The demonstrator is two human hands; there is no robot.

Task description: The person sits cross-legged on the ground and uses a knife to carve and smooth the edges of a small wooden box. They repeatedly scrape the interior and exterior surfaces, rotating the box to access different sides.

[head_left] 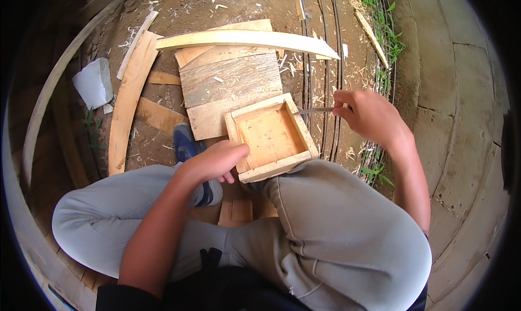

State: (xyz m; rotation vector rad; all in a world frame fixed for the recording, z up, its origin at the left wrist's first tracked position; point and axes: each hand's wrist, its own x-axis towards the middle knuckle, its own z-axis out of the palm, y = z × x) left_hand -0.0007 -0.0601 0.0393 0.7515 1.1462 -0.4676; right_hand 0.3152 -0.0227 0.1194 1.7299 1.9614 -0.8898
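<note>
Pale wood forms the square, open-topped box, its thick raised walls framing a speckled base, at the right knee. The left hand curls around its left wall; the right hand, nearly closed, pinches a slim tool by the right wall.

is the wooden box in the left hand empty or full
Empty: the wooden box is open side up, and its bare floor shows between the four walls.

Thin tool partly hidden within right fingers.
</note>
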